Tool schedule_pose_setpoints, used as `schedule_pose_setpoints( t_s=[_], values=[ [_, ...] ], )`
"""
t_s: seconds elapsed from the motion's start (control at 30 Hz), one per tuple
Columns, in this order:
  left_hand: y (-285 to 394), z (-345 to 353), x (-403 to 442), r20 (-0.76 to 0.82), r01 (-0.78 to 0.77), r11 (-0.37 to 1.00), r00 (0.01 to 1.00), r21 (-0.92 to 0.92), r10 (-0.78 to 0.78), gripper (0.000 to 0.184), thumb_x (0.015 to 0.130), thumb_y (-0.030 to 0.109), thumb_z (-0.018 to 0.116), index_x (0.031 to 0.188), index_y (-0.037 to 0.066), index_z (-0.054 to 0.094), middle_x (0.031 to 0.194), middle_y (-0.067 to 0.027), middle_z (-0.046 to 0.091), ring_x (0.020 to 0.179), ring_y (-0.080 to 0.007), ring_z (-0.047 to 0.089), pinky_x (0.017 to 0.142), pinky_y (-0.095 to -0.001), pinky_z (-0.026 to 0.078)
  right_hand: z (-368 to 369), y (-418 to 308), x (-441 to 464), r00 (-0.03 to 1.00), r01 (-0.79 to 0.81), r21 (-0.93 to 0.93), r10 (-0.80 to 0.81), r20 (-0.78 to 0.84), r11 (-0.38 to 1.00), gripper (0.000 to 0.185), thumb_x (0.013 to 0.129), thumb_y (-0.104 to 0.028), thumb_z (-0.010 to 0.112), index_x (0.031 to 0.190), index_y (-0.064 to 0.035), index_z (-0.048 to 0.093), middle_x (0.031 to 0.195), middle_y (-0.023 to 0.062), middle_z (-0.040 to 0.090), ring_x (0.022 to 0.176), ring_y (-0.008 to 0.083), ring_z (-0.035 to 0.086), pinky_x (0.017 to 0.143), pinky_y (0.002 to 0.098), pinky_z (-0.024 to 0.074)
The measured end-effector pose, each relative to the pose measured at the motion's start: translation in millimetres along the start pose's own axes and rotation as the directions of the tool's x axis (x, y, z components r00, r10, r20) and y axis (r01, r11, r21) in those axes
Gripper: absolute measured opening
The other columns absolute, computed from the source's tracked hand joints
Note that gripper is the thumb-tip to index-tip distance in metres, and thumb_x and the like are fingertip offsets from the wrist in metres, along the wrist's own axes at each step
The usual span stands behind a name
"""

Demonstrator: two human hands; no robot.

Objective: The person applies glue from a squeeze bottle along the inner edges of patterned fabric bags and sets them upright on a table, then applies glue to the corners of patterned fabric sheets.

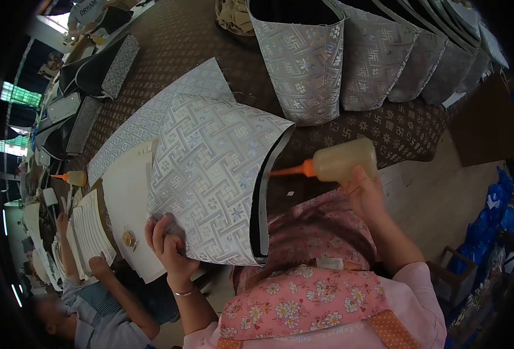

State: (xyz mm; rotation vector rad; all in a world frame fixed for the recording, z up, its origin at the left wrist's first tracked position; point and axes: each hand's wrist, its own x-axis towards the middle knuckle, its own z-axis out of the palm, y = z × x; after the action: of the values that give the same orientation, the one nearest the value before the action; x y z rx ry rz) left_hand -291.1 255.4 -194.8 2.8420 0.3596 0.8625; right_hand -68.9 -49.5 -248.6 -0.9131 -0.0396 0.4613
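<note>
A silver patterned fabric piece (210, 174), curved into a hollow shape with a dark inside, is held up by my left hand (169, 247), whose fingers wrap its lower left edge. My right hand (363, 195) grips a squeeze bottle (347, 160) of yellowish liquid. Its orange nozzle points left, at the open right edge of the fabric piece; whether it touches cannot be made out. Beneath and behind the piece lie a flat patterned sheet (201, 84) and a pale blank sheet (126, 198).
Several finished-looking silver shapes (303, 70) stand along the back right of the brown patterned table (169, 38). A co-worker (105, 308) sits at the left, hands on striped sheets (91, 230). Another glue-like bottle (75, 178) is beyond. Blue plastic bags (484, 221) are at right.
</note>
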Motion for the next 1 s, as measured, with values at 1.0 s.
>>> schedule_pose_setpoints(
  t_s=[1.0],
  values=[
    [0.6, -0.3, 1.0, 0.002, -0.013, 1.000, 1.000, 0.005, 0.013, 0.037, 0.060, 0.011, 0.070, 0.066, 0.007, 0.033, 0.117, -0.0152, 0.052, 0.121, -0.0382, 0.034, 0.099, -0.0459, 0.027, 4.6, 21.3, -7.1, 0.973, 0.069, 0.033, -0.060, -0.225, 0.997, 0.050, 0.084, -0.021, 0.064, 0.120, -0.0066, 0.032, 0.113, 0.0080, 0.048, 0.106, 0.0196, 0.051, 0.090, 0.0348, 0.0447]
  ],
)
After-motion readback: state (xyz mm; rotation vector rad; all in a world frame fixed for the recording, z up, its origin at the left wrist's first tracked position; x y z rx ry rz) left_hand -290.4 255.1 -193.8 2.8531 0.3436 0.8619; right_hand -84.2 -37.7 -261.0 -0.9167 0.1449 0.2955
